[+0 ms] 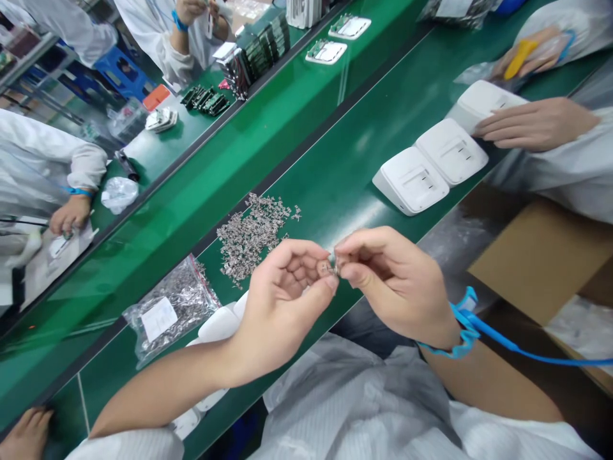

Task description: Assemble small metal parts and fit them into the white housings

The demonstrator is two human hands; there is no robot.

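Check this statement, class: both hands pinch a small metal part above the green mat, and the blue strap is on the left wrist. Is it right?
Not quite. The head view shows the blue strap on the right hand, not the left hand. Both do pinch the small metal part above the green mat.

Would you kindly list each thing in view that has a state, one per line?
left hand: raised, fingertips pinched on the small metal part
right hand: raised, fingertips pinched on the same part
small metal part: held between both hands above the belt
loose pile of small silvery metal parts: spread on the green belt
clear plastic bag of metal parts: lying flat, labelled
white plastic housings: lying in a row
blue wrist strap: worn, cord attached
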